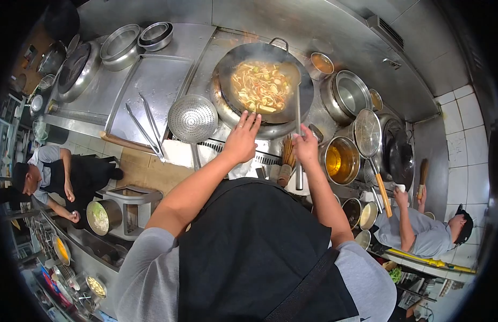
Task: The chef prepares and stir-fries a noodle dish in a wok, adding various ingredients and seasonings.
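Note:
Steam rises from a large wok (224, 76) on the burner, which holds a noodle-like stew with vegetables in brown broth (261, 88). My right hand (306, 145) is closed on the handle of a long metal ladle (298, 116), whose bowl lies at the right side of the food. My left hand (243, 137) is held palm down with fingers spread at the wok's near rim, holding nothing; whether it touches the rim is unclear. A bamboo brush (288, 153) stands just left of my right hand.
Left of the wok are a perforated skimmer (193, 118), metal tongs (146, 124) and a metal tray (160, 76). To the right stand a pot of oil (341, 161), a wire strainer (368, 133) and stacked pots (351, 94). Co-workers are at far left (79, 173) and far right (418, 229).

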Available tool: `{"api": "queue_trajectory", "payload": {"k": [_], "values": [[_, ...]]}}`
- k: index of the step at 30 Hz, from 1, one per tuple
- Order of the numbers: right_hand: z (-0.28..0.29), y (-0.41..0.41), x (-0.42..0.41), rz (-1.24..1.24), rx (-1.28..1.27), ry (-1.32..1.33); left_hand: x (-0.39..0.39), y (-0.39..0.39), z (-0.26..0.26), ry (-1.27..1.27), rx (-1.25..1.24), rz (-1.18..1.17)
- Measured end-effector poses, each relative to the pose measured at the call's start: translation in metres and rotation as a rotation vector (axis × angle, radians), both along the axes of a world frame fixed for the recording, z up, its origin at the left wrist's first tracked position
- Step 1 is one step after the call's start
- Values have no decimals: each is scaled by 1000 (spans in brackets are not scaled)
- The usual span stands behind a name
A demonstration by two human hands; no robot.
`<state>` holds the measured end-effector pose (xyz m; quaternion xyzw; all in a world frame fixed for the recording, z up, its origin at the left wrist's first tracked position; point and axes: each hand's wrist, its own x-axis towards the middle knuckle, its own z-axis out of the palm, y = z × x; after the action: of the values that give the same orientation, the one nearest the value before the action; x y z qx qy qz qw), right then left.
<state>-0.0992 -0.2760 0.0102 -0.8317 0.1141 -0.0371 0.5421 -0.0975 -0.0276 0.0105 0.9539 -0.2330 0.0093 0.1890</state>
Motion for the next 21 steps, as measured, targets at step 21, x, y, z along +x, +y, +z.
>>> {"api": "queue_trajectory", "payload": {"k": [21], "values": [[63, 3, 16, 26, 41, 106, 3, 13, 11, 29, 106, -93]]}}
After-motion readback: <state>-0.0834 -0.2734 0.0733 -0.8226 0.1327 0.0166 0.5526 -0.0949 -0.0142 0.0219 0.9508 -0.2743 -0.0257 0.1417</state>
